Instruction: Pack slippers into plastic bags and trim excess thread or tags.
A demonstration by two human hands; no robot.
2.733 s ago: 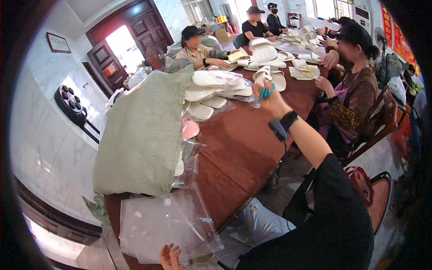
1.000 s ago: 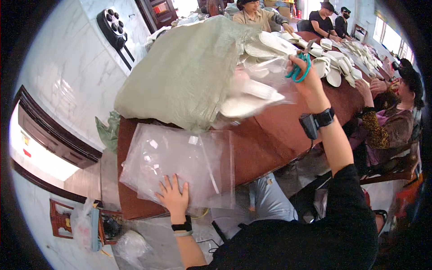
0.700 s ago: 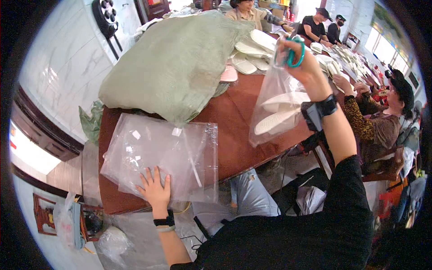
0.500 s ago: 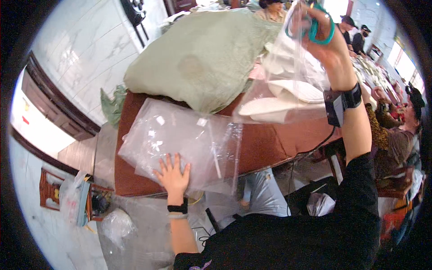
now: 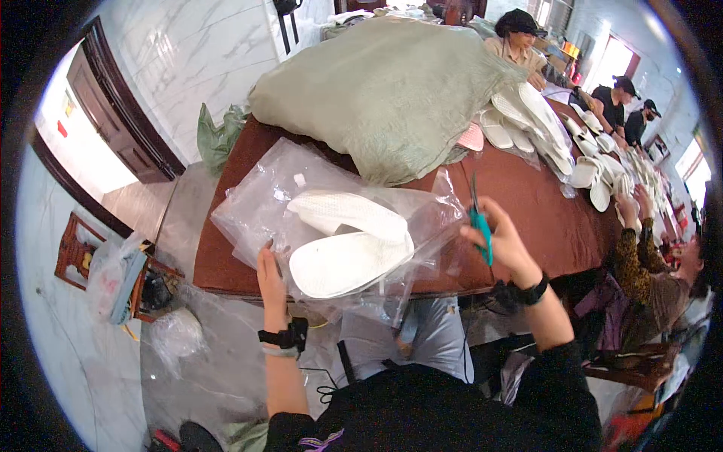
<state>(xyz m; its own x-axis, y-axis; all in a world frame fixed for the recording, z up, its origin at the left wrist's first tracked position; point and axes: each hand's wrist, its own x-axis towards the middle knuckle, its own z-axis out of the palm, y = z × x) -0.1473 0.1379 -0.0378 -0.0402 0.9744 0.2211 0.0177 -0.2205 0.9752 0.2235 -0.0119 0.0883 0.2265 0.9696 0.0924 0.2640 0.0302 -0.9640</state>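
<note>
A pair of white slippers (image 5: pixel 352 264) lies inside a clear plastic bag (image 5: pixel 433 207) on the near left part of the brown-covered table. More flat clear bags (image 5: pixel 252 184) lie beneath it. My left hand (image 5: pixel 272 282) rests at the near left edge of the bags, beside the slippers, its fingers stretched out along the plastic. To the right of the bag, my right hand (image 5: pixel 506 245) grips teal-handled scissors (image 5: pixel 482 233), blades pointing away from me. Whether the right fingers also touch the bag's edge is hard to tell.
A large pale green sack (image 5: pixel 376 90) fills the far side of the table (image 5: pixel 527 211). More white slippers (image 5: pixel 538 128) lie at the far right. Co-workers (image 5: pixel 520 45) work along the right. A wooden chair (image 5: pixel 79 252) with bags stands at left.
My right hand has come down from high at the right with the scissors. The bagged slippers now lie on the flat bags. My left hand has shifted left from atop them.
</note>
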